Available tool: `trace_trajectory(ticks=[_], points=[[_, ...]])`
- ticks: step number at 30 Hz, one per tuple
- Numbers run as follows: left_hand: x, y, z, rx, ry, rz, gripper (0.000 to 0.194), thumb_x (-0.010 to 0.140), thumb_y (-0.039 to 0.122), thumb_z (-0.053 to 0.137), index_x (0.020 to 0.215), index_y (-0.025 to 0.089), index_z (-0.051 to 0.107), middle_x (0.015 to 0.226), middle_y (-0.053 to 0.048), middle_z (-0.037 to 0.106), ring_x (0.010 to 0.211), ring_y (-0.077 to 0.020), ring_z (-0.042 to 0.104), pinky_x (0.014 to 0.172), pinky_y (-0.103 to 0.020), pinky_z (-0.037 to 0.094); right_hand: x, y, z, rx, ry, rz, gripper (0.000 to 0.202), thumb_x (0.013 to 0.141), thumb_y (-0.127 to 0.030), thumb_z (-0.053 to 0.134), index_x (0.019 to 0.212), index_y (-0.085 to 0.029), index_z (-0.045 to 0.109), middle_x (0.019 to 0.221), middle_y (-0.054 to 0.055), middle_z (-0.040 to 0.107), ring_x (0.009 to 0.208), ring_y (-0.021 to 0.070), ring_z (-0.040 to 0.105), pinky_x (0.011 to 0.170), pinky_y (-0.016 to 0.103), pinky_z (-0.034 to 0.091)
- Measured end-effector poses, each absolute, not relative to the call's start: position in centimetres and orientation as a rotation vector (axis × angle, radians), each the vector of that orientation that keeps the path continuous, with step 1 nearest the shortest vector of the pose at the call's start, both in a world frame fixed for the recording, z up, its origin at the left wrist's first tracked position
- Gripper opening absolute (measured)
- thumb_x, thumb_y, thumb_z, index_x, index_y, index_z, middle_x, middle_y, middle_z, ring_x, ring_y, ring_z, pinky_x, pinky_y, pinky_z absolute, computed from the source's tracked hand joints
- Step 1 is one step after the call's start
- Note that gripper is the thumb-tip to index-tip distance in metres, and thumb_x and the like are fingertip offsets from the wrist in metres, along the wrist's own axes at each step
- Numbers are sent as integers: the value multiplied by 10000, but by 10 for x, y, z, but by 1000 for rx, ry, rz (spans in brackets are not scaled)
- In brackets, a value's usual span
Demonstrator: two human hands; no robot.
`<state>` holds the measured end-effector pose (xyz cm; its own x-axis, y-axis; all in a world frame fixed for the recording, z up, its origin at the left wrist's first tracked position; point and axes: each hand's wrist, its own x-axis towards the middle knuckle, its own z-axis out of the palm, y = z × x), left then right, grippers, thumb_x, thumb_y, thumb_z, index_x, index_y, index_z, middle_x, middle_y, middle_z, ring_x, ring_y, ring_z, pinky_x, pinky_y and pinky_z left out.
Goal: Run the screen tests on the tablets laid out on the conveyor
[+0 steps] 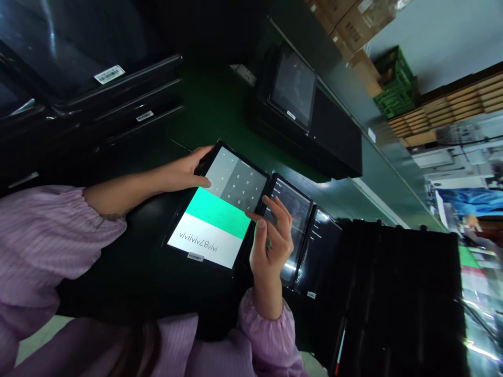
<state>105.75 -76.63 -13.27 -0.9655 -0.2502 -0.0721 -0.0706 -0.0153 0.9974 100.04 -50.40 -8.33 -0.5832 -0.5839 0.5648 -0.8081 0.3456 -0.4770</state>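
A black-framed tablet [220, 209] lies tilted in front of me, its lit screen showing a calculator upside down with grey keys, a green band and a white field of characters. A small barcode label sits at its near edge. My left hand [192, 170] grips the tablet's far left edge, thumb on top of the screen. Over the right side of the screen hovers my right hand [273, 235], index finger at the number keys and the other fingers loosely spread; it holds nothing. Two more tablets, a middle one [296, 209] and a darker one [320, 251], lie beside it to the right.
Large black panels with barcode labels [109, 75] stand at the upper left. Another tablet [294, 86] rests on a black box [336, 133] at the back. A black ridged case [404, 293] is at the right. Cardboard boxes [356, 26] and a green crate [396, 84] stand beyond.
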Motion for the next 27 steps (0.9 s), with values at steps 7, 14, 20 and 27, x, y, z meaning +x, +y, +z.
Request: trace_trajectory(ticks=[7, 14, 20, 27], points=[[1058, -766, -133, 339, -2082, -2110, 880, 655, 230, 774, 1495, 282, 517, 1519, -116, 552, 1410, -386, 525, 1177, -543, 441, 1001, -504, -82, 1240, -2315, 1092, 323, 1034, -158, 484, 1065, -228, 798, 1298, 81, 703, 1355, 314, 605, 1083, 583, 537], [1056, -764, -130, 367, -1977, -2231, 930, 662, 272, 768, 1545, 261, 475, 1612, -108, 469, 1518, -383, 390, 1259, -565, 319, 1006, -506, -81, 1306, -2331, 1082, 315, 1034, -159, 497, 1065, -223, 804, 1328, 90, 682, 1398, 313, 554, 1085, 564, 534], [1053, -760, -128, 480, -1849, -2171, 738, 732, 302, 664, 1464, 255, 577, 1608, -68, 483, 1540, -356, 360, 1288, -558, 266, 1020, -517, -80, 1509, -2442, 920, 288, 1037, -217, 527, 1119, -258, 800, 1494, 72, 563, 1558, 347, 317, 1177, 629, 459], [1055, -755, -121, 504, -1848, -2109, 624, 791, 281, 611, 1412, 221, 619, 1523, -91, 576, 1481, -346, 457, 1268, -555, 323, 1022, -526, -78, 1584, -2449, 838, 296, 1029, -188, 522, 1129, -240, 796, 1531, 96, 512, 1586, 361, 238, 1219, 665, 408]])
